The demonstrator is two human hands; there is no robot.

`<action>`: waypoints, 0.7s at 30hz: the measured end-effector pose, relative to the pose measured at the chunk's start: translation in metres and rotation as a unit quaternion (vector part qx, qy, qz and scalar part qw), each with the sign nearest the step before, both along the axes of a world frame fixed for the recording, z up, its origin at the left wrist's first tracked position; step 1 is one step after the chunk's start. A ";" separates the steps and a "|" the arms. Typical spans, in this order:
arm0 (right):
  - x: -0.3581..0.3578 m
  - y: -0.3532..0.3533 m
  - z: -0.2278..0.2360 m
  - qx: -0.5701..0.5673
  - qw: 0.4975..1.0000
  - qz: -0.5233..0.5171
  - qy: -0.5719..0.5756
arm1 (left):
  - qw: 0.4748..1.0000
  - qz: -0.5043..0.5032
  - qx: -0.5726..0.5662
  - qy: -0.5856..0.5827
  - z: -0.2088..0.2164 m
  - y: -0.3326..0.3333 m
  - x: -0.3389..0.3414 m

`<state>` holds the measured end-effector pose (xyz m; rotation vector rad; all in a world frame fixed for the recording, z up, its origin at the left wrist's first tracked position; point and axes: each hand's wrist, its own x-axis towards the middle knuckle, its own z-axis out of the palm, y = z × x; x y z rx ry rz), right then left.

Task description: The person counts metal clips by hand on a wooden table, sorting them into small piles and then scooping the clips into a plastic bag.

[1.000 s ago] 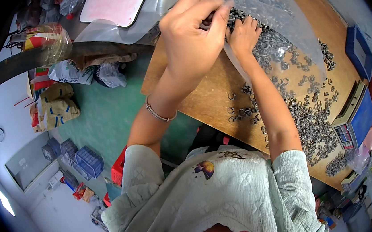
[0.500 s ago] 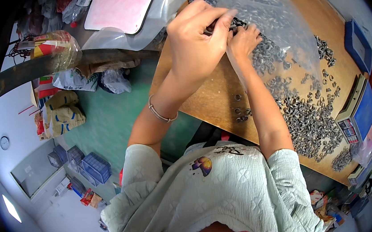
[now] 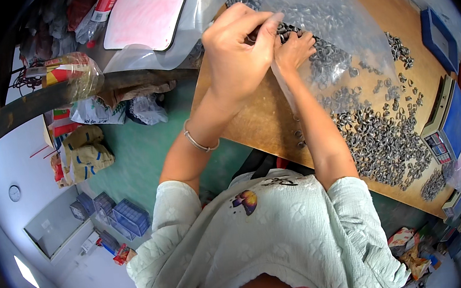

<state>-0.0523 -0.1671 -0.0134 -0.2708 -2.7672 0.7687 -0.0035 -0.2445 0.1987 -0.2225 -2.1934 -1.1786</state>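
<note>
My left hand [image 3: 238, 51] is raised over the table's near left part, fingers and thumb pinched on the edge of a clear plastic bag [image 3: 334, 6]. Beside it, slightly lower, my right hand [image 3: 294, 52] reaches at the bag's mouth with its bent fingers apart. Those fingers touch dark metal rings; whether any lie in the palm is hidden. Many small grey metal rings [image 3: 383, 143] are spread loose on the wooden table [image 3: 264, 121], to the right of my right forearm. More rings show through the bag's film.
A blue tray [image 3: 438, 40] and a blue-and-beige box [image 3: 444, 118] stand along the right edge. At the upper left lie a pink-topped board [image 3: 146, 16] and a bottle [image 3: 104, 7]. A dark curved bar [image 3: 141, 77] crosses the left, above the green floor [image 3: 147, 146].
The view has shifted slightly, so the table and room sit differently in the picture. Both hands keep nearly the same pose; my right forearm now covers some of the loose rings near the front edge.
</note>
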 end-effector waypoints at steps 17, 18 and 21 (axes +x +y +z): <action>-0.022 0.150 0.048 -0.634 0.766 0.075 -0.076 | 1.000 -0.002 0.007 0.011 -0.002 -0.007 -0.003; -0.024 0.158 0.039 -0.660 0.741 0.082 -0.094 | 1.000 -0.006 0.015 0.022 -0.002 -0.005 -0.005; -0.034 0.179 -0.002 -0.708 0.687 0.094 -0.132 | 1.000 -0.012 0.019 0.018 -0.002 -0.004 -0.006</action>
